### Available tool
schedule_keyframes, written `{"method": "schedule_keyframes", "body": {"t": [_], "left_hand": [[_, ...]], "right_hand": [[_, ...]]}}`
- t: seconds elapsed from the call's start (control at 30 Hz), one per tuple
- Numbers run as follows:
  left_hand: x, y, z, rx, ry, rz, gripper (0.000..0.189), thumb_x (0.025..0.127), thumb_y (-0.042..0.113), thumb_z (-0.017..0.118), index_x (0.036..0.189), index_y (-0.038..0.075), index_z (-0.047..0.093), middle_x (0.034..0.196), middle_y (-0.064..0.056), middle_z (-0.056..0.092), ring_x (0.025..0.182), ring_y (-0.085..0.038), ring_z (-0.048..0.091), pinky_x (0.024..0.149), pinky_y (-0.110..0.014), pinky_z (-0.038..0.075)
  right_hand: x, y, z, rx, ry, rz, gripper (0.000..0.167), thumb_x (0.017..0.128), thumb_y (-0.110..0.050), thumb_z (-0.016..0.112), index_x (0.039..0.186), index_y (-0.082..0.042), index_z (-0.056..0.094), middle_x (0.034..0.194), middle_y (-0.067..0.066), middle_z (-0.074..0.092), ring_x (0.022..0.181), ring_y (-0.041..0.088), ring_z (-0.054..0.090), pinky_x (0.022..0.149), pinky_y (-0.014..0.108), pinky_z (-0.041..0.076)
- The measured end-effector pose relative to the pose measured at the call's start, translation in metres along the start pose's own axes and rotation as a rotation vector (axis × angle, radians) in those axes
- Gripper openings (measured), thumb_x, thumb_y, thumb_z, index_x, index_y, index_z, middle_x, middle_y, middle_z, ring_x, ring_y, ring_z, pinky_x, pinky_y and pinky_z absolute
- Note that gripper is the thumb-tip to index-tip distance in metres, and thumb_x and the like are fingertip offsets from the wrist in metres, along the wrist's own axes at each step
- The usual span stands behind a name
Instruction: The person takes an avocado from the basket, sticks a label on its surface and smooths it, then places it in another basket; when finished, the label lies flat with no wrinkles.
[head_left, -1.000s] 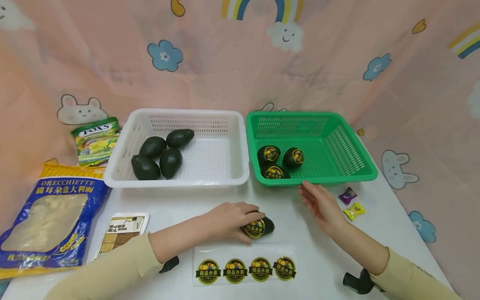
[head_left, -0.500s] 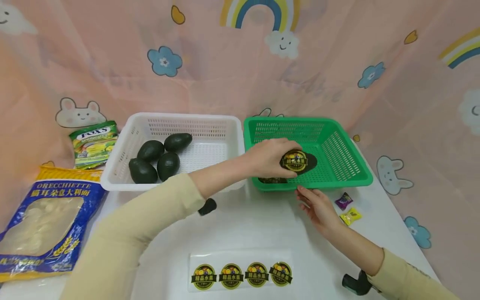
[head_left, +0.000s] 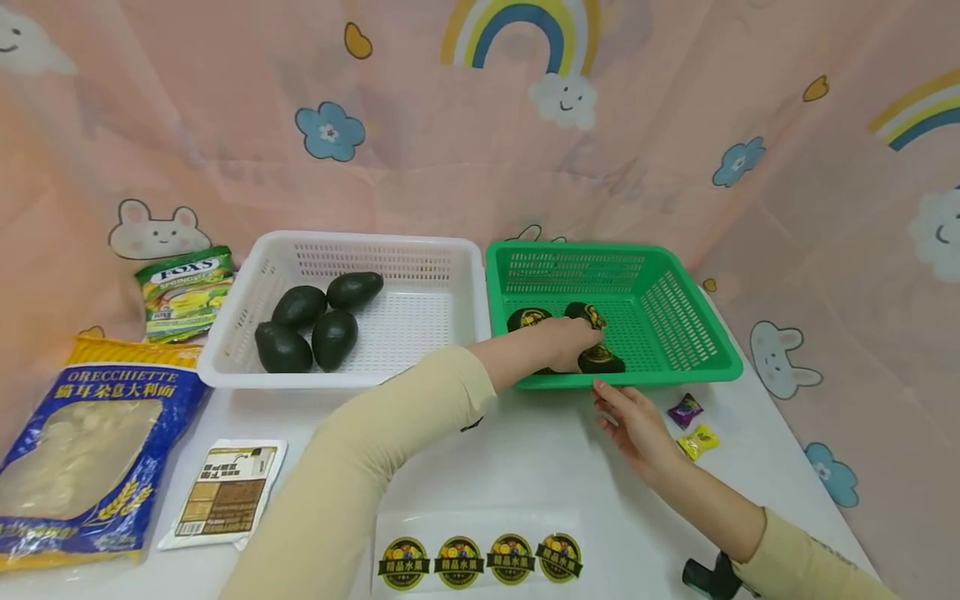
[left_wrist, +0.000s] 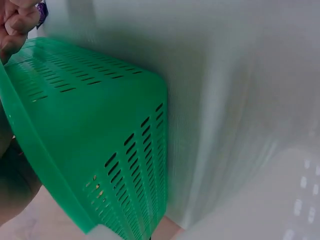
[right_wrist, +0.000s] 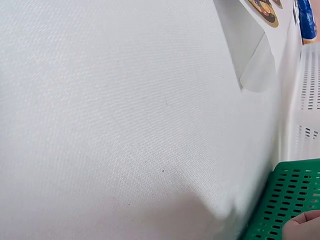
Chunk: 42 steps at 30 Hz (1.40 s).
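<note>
My left hand (head_left: 573, 340) reaches into the green basket (head_left: 675, 375) and grips a dark avocado (head_left: 602, 360) low near the front wall. A gold-and-black round sticker shows on that avocado. Close around the hand lie other stickered avocados, one (head_left: 585, 314) just behind it and one (head_left: 528, 318) to its left; part of this group is hidden under the hand. My right hand (head_left: 637, 429) has its fingertips at the basket's front rim, the fingers loosely bent. In the left wrist view, the right hand's fingers (left_wrist: 20, 22) show beside the basket wall.
A white basket (head_left: 420, 380) with several plain avocados (head_left: 334, 339) stands left of the green one. In front lies a sticker sheet (head_left: 480, 562). Two wrapped candies (head_left: 697, 441) are at right; a pasta bag (head_left: 97, 450), a green candy bag (head_left: 185, 292) and a flat packet (head_left: 225, 492) at left.
My left hand has carried the stickered avocado from above the sticker sheet over and down into the green basket. The right hand has stayed at the basket's front rim.
</note>
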<state>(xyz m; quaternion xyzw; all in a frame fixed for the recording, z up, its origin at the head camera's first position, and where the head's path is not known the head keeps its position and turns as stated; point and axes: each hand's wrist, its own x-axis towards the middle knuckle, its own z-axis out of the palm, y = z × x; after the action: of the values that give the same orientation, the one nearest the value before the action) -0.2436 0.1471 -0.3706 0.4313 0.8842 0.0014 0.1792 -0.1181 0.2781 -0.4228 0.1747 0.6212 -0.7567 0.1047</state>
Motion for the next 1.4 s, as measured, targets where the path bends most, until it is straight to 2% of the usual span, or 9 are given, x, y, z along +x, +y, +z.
{"method": "schedule_keyframes", "body": {"t": [0.2, 0.33, 0.43, 0.63, 0.73, 0.9, 1.03, 1.23, 1.4], "left_hand": [[-0.032, -0.01, -0.004, -0.05, 0.158, 0.047, 0.048, 0.097, 0.033, 0.061, 0.142, 0.019, 0.052, 0.139, 0.0, 0.053, 0.122, -0.015, 0.052, 0.091, -0.032, 0.049], [-0.081, -0.019, -0.001, -0.368, 0.361, 0.163, 0.027, 0.098, 0.029, 0.06, 0.121, 0.017, 0.068, 0.114, 0.006, 0.067, 0.1, -0.006, 0.059, 0.082, -0.022, 0.049], [-0.128, -0.03, 0.018, -0.644, 0.415, 0.207, 0.019, 0.098, 0.026, 0.061, 0.108, 0.016, 0.073, 0.099, 0.008, 0.07, 0.087, -0.003, 0.061, 0.078, -0.02, 0.05], [-0.215, -0.066, 0.09, -1.173, 0.216, -0.03, 0.035, 0.101, 0.031, 0.055, 0.119, 0.004, 0.067, 0.106, -0.01, 0.07, 0.096, -0.021, 0.066, 0.08, -0.032, 0.056], [-0.241, -0.087, 0.117, -1.434, 0.279, -0.232, 0.054, 0.101, 0.041, 0.052, 0.129, -0.005, 0.057, 0.117, -0.019, 0.065, 0.108, -0.027, 0.063, 0.087, -0.033, 0.054], [-0.26, -0.105, 0.136, -1.734, 0.576, -0.382, 0.056, 0.101, 0.037, 0.053, 0.128, -0.012, 0.053, 0.11, -0.009, 0.07, 0.107, -0.021, 0.065, 0.089, -0.029, 0.052], [-0.26, -0.103, 0.141, -1.806, 0.655, -0.379, 0.04, 0.101, 0.028, 0.055, 0.122, -0.007, 0.06, 0.101, 0.001, 0.072, 0.098, -0.014, 0.067, 0.088, -0.028, 0.053], [-0.258, -0.103, 0.135, -1.833, 0.709, -0.397, 0.018, 0.099, 0.02, 0.058, 0.1, 0.006, 0.069, 0.095, 0.0, 0.073, 0.09, -0.011, 0.068, 0.089, -0.03, 0.053], [-0.262, -0.106, 0.132, -1.854, 0.691, -0.403, 0.016, 0.099, 0.018, 0.058, 0.096, 0.009, 0.072, 0.092, 0.0, 0.074, 0.091, -0.013, 0.069, 0.088, -0.031, 0.053]], "right_hand": [[0.002, 0.001, 0.002, 0.023, 0.009, 0.006, 0.029, 0.096, -0.028, 0.063, 0.106, -0.007, 0.046, 0.09, -0.003, 0.058, 0.086, 0.011, 0.053, 0.074, 0.023, 0.045], [0.001, 0.0, 0.003, 0.055, 0.025, 0.011, 0.025, 0.097, -0.026, 0.063, 0.104, -0.008, 0.048, 0.088, -0.003, 0.059, 0.083, 0.01, 0.054, 0.072, 0.022, 0.045], [-0.001, 0.001, 0.003, 0.073, 0.026, 0.003, 0.02, 0.097, -0.024, 0.062, 0.1, -0.009, 0.05, 0.086, -0.004, 0.061, 0.081, 0.01, 0.054, 0.07, 0.022, 0.045], [-0.002, 0.004, 0.006, 0.124, -0.006, -0.026, 0.016, 0.099, -0.022, 0.06, 0.093, -0.01, 0.051, 0.084, -0.004, 0.063, 0.079, 0.009, 0.054, 0.069, 0.022, 0.046], [-0.003, 0.007, 0.009, 0.134, -0.031, -0.041, 0.015, 0.1, -0.024, 0.056, 0.094, -0.01, 0.053, 0.084, -0.004, 0.063, 0.077, 0.008, 0.054, 0.067, 0.02, 0.046], [-0.007, 0.017, 0.03, 0.011, -0.196, 0.034, 0.017, 0.102, -0.028, 0.053, 0.097, -0.016, 0.064, 0.092, -0.002, 0.062, 0.08, 0.009, 0.055, 0.062, 0.017, 0.047], [-0.01, 0.004, 0.068, -0.313, -0.497, 0.064, 0.02, 0.098, -0.025, 0.059, 0.108, -0.008, 0.065, 0.102, 0.004, 0.064, 0.089, 0.015, 0.057, 0.075, 0.025, 0.05], [0.004, -0.071, 0.156, -0.832, -1.005, -0.254, 0.024, 0.099, -0.022, 0.058, 0.116, -0.006, 0.064, 0.107, 0.006, 0.065, 0.094, 0.022, 0.058, 0.082, 0.038, 0.051], [0.04, -0.12, 0.237, -1.104, -1.185, -0.51, 0.022, 0.099, -0.018, 0.058, 0.118, -0.009, 0.065, 0.11, 0.001, 0.065, 0.102, 0.014, 0.06, 0.088, 0.029, 0.05]]}}
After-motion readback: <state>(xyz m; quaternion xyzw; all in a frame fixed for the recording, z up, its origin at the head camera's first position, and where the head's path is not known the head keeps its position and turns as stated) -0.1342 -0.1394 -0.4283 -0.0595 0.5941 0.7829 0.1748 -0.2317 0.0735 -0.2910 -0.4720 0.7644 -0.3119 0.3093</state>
